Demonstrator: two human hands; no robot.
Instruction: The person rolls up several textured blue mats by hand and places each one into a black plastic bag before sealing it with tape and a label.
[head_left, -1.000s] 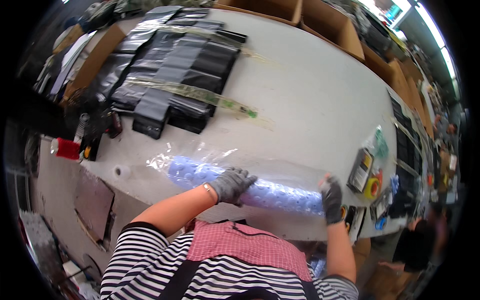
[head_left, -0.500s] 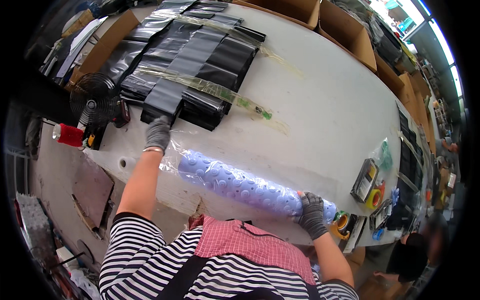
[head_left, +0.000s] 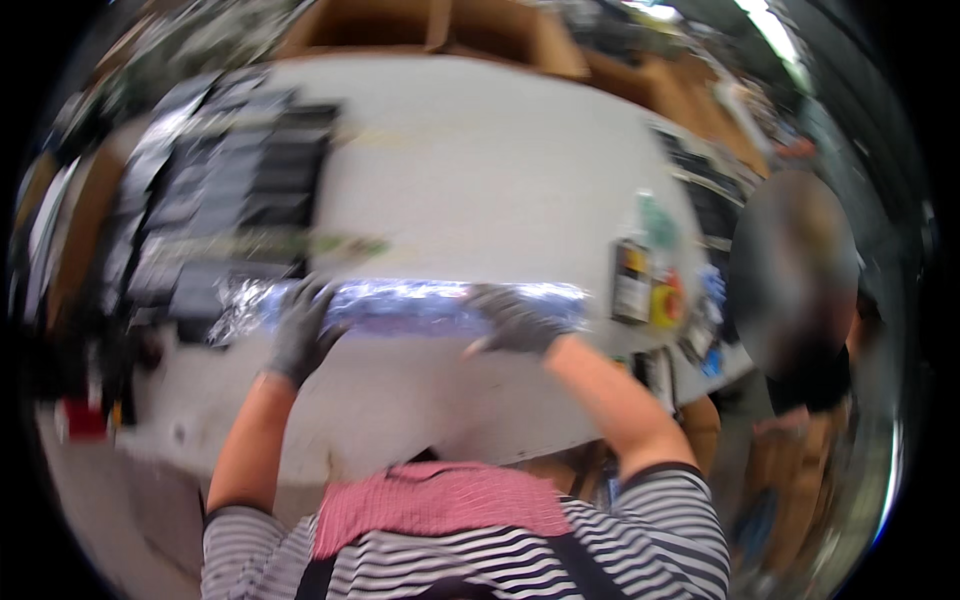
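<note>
A light blue rolled mat with a bumpy surface [head_left: 405, 308], wrapped in clear plastic film, lies crosswise on the pale table [head_left: 480, 180]. On its left end rests my left hand [head_left: 303, 330] in a grey glove, fingers spread over the roll. My right hand [head_left: 515, 320], also gloved in grey, lies across the roll's right part with its thumb apart from the fingers. Loose film [head_left: 235, 310] is crumpled past the mat's left end. The picture is smeared by motion, so fine finger detail is lost.
Flat black plastic bags [head_left: 235, 180] are stacked at the left. Cardboard boxes [head_left: 500, 35] line the far edge. A yellow tape roll [head_left: 665, 303] and a black-and-yellow pack [head_left: 631, 280] stand at the right. Beyond the table's right end is another person [head_left: 815, 375].
The roll has swung from slanted to nearly level in view and lies farther from my body. My left hand moved from beside the black bags onto it; my right hand moved inward along it.
</note>
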